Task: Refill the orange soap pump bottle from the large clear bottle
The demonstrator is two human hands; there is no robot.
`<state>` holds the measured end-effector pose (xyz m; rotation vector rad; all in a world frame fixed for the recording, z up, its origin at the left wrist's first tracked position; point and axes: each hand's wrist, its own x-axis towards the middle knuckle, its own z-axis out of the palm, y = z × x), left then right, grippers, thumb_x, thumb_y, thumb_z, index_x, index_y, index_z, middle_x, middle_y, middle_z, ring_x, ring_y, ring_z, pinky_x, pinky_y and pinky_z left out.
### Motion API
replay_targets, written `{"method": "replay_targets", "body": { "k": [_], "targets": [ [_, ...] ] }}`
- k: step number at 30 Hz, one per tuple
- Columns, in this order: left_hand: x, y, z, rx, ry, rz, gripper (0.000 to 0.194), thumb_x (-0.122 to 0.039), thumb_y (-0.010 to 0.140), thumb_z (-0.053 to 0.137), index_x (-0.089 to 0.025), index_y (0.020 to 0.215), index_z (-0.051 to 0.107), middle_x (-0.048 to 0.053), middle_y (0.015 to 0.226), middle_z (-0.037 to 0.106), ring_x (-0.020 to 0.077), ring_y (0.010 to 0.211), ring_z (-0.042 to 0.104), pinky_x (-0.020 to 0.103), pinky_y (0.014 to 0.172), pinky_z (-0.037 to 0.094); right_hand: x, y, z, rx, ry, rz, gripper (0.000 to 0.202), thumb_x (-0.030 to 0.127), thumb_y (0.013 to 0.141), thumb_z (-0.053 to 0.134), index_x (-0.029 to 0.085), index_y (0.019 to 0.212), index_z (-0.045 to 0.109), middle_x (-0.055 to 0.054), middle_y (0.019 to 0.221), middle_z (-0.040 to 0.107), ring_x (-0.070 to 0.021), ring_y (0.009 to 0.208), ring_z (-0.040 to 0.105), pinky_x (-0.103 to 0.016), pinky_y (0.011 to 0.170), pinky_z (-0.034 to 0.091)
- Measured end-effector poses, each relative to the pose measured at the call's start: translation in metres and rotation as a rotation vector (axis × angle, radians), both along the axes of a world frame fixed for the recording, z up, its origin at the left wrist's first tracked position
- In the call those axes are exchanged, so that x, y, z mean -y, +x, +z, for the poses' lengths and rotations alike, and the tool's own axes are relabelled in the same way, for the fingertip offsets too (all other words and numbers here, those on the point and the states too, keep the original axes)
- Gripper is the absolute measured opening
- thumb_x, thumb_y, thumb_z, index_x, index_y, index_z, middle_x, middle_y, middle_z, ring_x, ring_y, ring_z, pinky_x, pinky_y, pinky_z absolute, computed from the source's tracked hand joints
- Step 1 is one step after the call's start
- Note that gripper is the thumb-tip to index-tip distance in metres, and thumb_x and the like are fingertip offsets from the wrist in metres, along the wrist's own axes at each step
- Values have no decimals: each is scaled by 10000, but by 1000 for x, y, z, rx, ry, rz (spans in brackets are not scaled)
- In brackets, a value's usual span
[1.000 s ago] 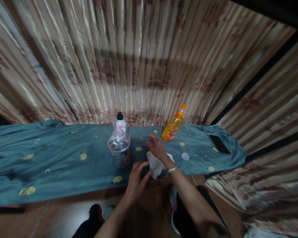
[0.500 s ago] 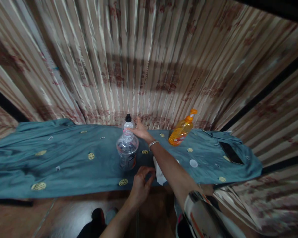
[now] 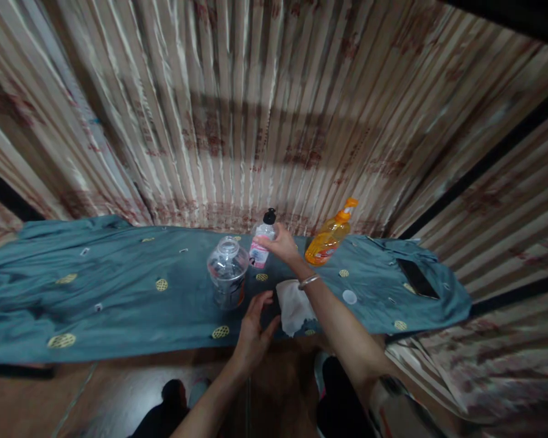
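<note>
Right hand (image 3: 281, 244): fingers clamped on small bottle (image 3: 261, 244), held tilted above blue cloth (image 3: 119, 292), between jar (image 3: 227, 272) and orange bottle (image 3: 329, 238); left hand (image 3: 254, 328): fingers apart, resting at cloth edge, beside white tissue (image 3: 295, 306); phone (image 3: 418, 278) far right.

Clear glossy plastic bottle (image 3: 262, 245); matt teal cloth (image 3: 119, 292); soft white tissue (image 3: 295, 306)

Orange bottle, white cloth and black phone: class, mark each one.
Orange bottle (image 3: 325, 246), head view, on its body.
White cloth (image 3: 294, 306), head view, on its middle.
Black phone (image 3: 417, 278), head view, on its screen.
</note>
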<state>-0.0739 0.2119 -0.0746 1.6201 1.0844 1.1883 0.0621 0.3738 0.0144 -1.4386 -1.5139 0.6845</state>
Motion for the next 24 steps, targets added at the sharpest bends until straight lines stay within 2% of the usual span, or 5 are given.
{"method": "replay_targets", "body": {
  "k": [6,9,13,17,24],
  "targets": [
    [-1,8,8,51,0,121,949,-429,739,774,-198,1515,277,198,1642,282,348,1554,229,569,1254,192,85,42,10,-257,31,157,526,532,648,874,246,990,594,13,885,714,-179,766,671,-306,703,561],
    [-3,10,11,58,-69,107,1149,-439,613,861,-180,1533,223,221,1625,325,368,1520,315,547,1229,273,121,42,9,-355,-34,267,521,518,659,886,238,1003,612,-9,942,726,-199,840,692,-332,772,570],
    [-1,13,12,51,-198,17,903,-421,618,839,-162,1389,446,146,1250,691,322,1112,691,481,966,549,141,40,3,-384,-47,326,573,492,631,914,236,1060,633,-8,980,727,-206,904,694,-336,812,566],
    [4,15,18,34,-240,-21,708,-394,634,818,-164,1250,553,93,1101,735,287,1001,704,447,918,553,139,48,1,-563,19,225,622,557,621,902,265,1117,667,-22,1039,743,-221,991,692,-357,882,566],
    [16,20,26,67,-302,-104,627,-380,642,815,-189,1191,581,77,1127,710,274,1061,664,420,960,517,142,61,11,-640,17,25,398,594,610,897,253,780,783,-19,828,769,-196,800,688,-339,796,561]
  ]
}}
